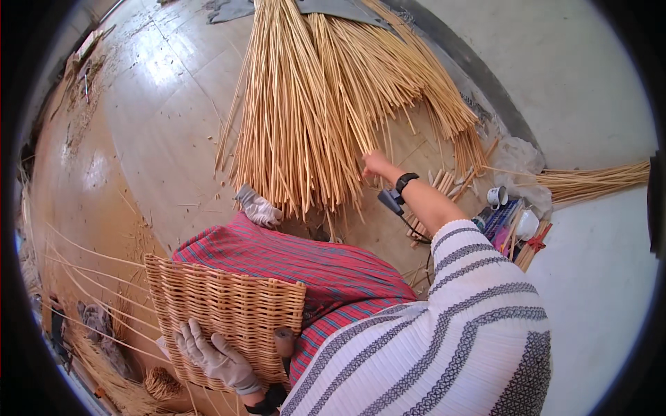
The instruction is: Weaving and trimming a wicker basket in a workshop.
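My left hand [218,357], in a pale work glove, lies with spread fingers on a woven wicker panel [222,305] on my lap. Long unwoven canes [104,277] stick out from the panel's left edge. Beside its lower right corner is a round wooden handle end [283,340]; the rest of that tool is hidden. Reaching forward, my bare right hand [378,165] is closed at the near ends of several canes from a big spread of peeled canes [298,111]. Its fingertips are partly hidden, so the exact number gripped cannot be told.
Red checked cloth [298,260] covers my lap; a whitish knitted item [258,206] shows at its far edge. To the right stand a mug [497,197], short cane pieces [440,184], clutter and a cane bundle [596,182] by the wall. Scraps litter the tiled floor [166,118].
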`<state>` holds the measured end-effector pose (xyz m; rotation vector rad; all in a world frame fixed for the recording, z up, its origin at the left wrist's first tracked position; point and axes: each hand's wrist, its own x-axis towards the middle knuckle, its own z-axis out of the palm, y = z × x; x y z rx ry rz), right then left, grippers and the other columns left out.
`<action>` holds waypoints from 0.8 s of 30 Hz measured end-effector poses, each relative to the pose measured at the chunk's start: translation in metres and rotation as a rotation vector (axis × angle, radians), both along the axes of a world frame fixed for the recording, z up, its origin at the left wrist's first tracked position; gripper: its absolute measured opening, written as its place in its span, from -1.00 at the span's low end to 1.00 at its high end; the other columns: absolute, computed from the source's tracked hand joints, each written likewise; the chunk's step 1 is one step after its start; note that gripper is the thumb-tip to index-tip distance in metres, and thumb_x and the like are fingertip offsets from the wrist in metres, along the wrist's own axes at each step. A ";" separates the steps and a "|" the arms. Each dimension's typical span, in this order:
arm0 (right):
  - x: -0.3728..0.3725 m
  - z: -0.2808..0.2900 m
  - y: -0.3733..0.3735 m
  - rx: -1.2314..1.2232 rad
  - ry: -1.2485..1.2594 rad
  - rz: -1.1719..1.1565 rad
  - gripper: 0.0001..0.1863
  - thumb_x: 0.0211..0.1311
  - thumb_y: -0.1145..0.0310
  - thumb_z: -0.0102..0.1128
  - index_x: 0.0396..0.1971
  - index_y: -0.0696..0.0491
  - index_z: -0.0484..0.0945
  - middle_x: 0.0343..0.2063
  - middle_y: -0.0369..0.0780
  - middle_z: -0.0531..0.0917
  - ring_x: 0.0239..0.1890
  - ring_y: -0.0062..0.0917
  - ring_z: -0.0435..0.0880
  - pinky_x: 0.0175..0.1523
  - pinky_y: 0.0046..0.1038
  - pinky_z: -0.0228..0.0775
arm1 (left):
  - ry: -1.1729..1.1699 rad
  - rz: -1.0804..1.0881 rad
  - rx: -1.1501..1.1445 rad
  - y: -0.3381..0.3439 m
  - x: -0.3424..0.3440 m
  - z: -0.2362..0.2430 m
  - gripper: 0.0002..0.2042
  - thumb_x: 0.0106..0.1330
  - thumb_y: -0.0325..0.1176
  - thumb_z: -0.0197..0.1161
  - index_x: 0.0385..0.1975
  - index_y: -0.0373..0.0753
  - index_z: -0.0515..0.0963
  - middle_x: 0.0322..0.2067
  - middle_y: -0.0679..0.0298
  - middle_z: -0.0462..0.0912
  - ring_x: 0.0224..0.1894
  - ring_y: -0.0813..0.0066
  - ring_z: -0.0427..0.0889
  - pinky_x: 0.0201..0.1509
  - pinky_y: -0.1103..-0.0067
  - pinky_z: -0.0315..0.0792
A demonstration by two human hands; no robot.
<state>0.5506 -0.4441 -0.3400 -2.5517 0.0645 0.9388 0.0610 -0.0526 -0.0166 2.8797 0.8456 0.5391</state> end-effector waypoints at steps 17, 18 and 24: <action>-0.213 0.200 0.049 0.543 0.537 -0.470 -0.70 0.51 0.34 -0.04 -0.27 0.22 0.64 -0.48 -0.03 0.76 -0.45 -0.28 0.82 -0.38 -0.24 0.69 | -0.020 0.018 0.086 0.002 -0.017 -0.010 -0.57 0.59 -0.23 0.05 0.34 -0.30 0.48 0.34 0.03 0.49 0.48 -0.11 0.29 0.56 0.08 0.13; -0.218 0.214 0.049 0.677 0.667 -0.593 -0.68 0.54 0.30 -0.04 -0.28 0.19 0.64 -0.47 -0.05 0.76 -0.43 -0.30 0.82 -0.36 -0.25 0.69 | -0.029 0.016 0.085 0.002 -0.016 -0.008 -0.57 0.59 -0.23 0.05 0.34 -0.30 0.48 0.34 0.03 0.49 0.48 -0.11 0.29 0.56 0.08 0.13; -0.168 0.188 0.111 1.107 0.611 -0.509 -0.78 0.37 0.49 0.01 -0.52 0.08 0.51 -0.61 -0.16 0.64 -0.59 -0.35 0.63 -0.50 -0.28 0.52 | -0.057 0.017 0.106 0.003 -0.017 -0.011 -0.58 0.56 -0.24 0.07 0.30 -0.30 0.52 0.33 0.03 0.51 0.49 -0.13 0.27 0.59 0.05 0.06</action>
